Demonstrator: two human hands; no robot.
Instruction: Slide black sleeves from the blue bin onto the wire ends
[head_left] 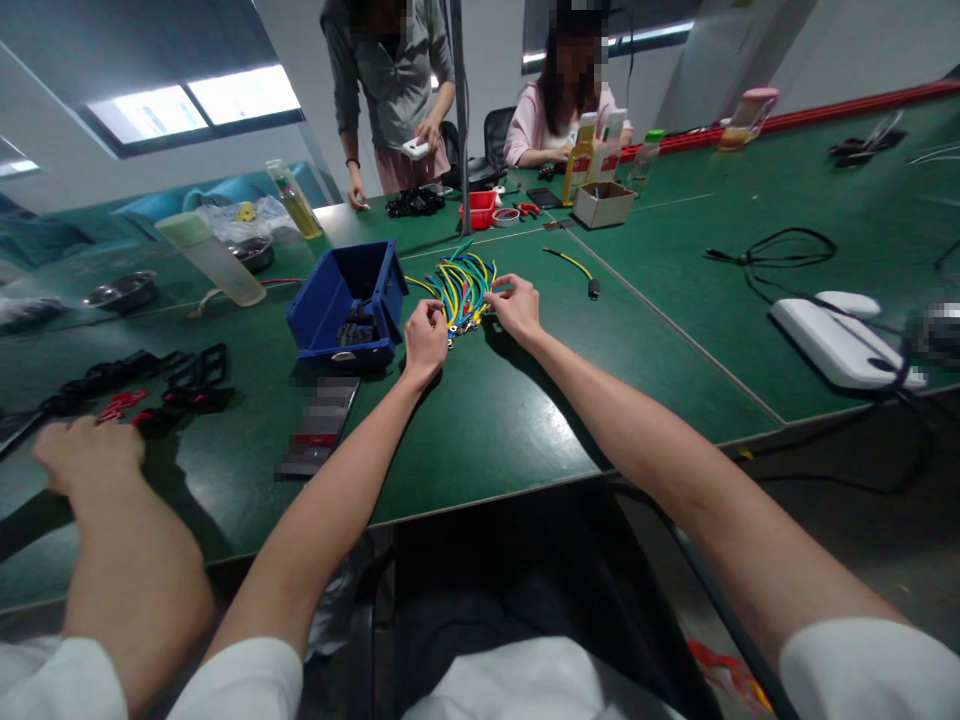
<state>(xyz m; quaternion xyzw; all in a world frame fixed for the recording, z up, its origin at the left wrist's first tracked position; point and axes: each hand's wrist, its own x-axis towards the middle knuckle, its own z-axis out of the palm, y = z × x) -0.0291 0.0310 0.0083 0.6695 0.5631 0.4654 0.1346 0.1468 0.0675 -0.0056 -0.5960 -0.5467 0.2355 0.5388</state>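
Across the green table [675, 270], a cardboard box [602, 208] sits before a yellow bottle [577, 168], with a pink-lidded jug [744, 122] further right! Nearer, black cable [745, 258] crosses a white device [817, 345]; out left, a metal bowl [120, 293].

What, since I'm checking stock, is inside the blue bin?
The blue bin holds several small dark pieces. Whatever lies beneath them, or low behind the near wall, is covered.

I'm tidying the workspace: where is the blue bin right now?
In the head view, the blue bin stands on the green table, left of centre, just left of the wires and the left hand.
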